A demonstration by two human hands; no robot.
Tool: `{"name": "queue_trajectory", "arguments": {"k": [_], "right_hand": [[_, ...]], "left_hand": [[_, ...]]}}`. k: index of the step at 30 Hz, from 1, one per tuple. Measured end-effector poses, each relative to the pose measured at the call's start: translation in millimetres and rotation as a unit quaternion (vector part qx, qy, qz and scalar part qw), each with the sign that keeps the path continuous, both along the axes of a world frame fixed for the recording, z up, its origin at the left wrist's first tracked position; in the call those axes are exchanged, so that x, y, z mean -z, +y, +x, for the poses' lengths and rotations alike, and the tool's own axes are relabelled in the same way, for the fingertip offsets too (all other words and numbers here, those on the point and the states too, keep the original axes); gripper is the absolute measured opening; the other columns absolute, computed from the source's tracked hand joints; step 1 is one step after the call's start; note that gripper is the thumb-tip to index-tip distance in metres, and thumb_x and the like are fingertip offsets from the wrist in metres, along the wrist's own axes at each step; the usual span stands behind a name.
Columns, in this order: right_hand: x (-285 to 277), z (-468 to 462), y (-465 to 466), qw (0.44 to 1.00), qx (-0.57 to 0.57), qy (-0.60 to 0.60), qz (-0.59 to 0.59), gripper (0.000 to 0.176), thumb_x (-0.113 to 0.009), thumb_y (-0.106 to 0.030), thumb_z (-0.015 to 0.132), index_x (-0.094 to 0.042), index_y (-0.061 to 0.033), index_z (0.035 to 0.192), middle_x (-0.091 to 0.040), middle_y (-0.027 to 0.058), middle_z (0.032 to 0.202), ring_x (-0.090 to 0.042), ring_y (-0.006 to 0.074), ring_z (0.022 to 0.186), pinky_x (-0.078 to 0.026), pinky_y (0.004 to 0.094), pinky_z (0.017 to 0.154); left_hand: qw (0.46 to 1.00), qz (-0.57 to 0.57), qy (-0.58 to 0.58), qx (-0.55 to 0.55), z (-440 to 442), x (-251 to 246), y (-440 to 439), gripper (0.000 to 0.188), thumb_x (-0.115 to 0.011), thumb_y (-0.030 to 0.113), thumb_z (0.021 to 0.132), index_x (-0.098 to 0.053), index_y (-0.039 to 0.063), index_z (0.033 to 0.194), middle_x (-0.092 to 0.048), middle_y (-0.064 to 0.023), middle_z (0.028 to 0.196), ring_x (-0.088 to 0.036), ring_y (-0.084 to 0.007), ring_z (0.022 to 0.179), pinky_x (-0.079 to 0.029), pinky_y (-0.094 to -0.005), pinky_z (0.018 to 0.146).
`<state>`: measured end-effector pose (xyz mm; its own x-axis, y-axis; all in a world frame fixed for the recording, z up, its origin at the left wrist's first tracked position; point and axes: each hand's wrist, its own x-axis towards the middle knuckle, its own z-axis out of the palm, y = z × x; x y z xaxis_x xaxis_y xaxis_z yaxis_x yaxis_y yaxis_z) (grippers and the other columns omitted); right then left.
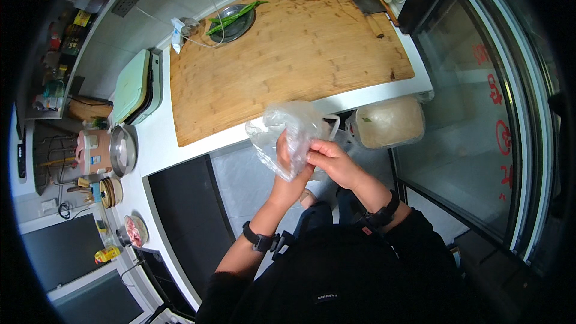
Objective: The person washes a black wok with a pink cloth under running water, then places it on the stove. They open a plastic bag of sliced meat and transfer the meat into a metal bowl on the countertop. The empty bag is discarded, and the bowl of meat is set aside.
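A thin clear plastic bag (292, 121) hangs over my left hand (288, 162), whose fingers are inside or behind the film. My right hand (333, 162) pinches the bag's edge between thumb and fingers, close beside the left. Both hands are in front of the counter's near edge, short of a large bamboo cutting board (288, 58). On the board's far left part, green chili peppers (236, 18) lie across a dark metal plate (243, 29). A cleaver (364, 0) with a wooden handle rests at the board's far right.
A bagged, pale-filled container (391, 121) stands below the counter edge at right. Left on the white counter are a green appliance (135, 85), a metal bowl (123, 150), a pink rice cooker (92, 153) and a bowl of raw meat (135, 231). A glass sliding door (463, 121) borders the right.
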<state>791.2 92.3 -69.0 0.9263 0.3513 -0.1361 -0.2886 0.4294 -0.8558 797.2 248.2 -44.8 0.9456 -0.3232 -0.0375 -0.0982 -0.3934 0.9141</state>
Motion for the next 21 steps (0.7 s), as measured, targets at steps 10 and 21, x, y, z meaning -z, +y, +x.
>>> {"name": "queue_trajectory", "arguments": {"k": [10, 21], "right_hand": [[-35.8, -44.9, -48.4, 0.787, 0.241, -0.288, -0.489, 0.031, -0.067, -0.006, 0.081, -0.060, -0.0025, 0.111, -0.056, 0.0182, 0.122, -0.060, 0.0368, 0.105, -0.049, 0.0433, 0.084], [53.5, -88.3, -84.3, 0.948, 0.178, 0.256, -0.068, 0.022, -0.067, -0.011, 0.087, -0.064, -0.0043, 0.108, -0.059, -0.0013, 0.085, -0.049, 0.0055, 0.066, -0.038, 0.0197, 0.060]], "left_hand": [[0.964, -0.153, 0.197, -0.089, 6.3, 16.8, 7.2, 0.056, -0.061, -0.003, 0.089, -0.039, 0.007, 0.139, -0.059, -0.0072, 0.123, -0.057, -0.0176, 0.112, -0.047, -0.0322, 0.096], [0.990, -0.077, 0.073, -0.091, 7.6, 27.1, 39.7, 0.032, -0.061, 0.009, 0.093, -0.055, -0.002, 0.123, -0.047, -0.0081, 0.125, -0.049, -0.0175, 0.114, -0.043, -0.0303, 0.095]]}}
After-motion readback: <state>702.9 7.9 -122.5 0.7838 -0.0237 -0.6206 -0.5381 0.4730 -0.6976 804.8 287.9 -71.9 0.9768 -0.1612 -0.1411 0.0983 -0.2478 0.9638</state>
